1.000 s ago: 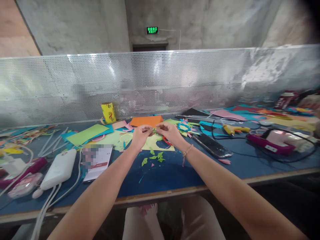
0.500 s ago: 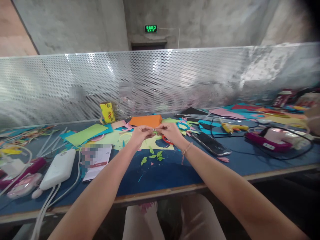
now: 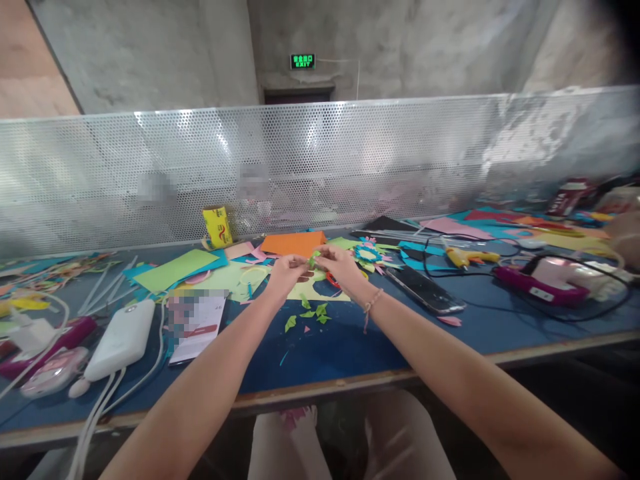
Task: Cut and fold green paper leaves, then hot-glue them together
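My left hand (image 3: 284,273) and my right hand (image 3: 341,267) meet above the middle of the blue table (image 3: 350,347). Both pinch a small green paper piece (image 3: 313,260) between their fingertips. Right under them lies a pale yellow sheet (image 3: 305,288) with red scissors (image 3: 332,280) partly hidden by my right hand. Several small green paper leaves (image 3: 310,312) lie on the table just in front of my wrists. A cyan and pink paper flower (image 3: 368,253) sits to the right of my right hand.
A phone (image 3: 423,289) lies right of my right wrist; a yellow glue gun (image 3: 467,256) and a pink device (image 3: 550,279) with black cables lie further right. A white power bank (image 3: 121,340), a card (image 3: 196,319), coloured sheets and an orange sheet (image 3: 293,243) lie left and behind. A perforated metal screen (image 3: 320,167) backs the table.
My hands have stayed in the same place; the fingers have turned the green paper piece, which now sticks up a little between them.
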`<act>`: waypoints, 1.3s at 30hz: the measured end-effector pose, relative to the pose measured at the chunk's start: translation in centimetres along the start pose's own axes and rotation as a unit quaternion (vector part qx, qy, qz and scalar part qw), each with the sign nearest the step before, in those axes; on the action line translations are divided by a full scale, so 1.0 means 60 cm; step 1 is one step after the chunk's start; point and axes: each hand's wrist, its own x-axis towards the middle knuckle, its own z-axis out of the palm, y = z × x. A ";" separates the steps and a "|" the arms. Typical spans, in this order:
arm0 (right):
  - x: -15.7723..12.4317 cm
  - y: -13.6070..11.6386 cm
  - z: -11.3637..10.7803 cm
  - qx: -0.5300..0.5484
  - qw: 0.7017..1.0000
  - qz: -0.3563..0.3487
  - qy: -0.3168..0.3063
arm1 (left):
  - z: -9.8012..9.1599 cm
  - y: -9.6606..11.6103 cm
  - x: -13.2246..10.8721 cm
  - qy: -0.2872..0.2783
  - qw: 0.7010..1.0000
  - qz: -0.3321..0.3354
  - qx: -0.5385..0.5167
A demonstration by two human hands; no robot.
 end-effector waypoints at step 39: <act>-0.011 -0.032 -0.010 -0.008 0.998 -0.042 -0.049 | 0.000 0.017 -0.004 0.017 0.988 -0.023 -0.150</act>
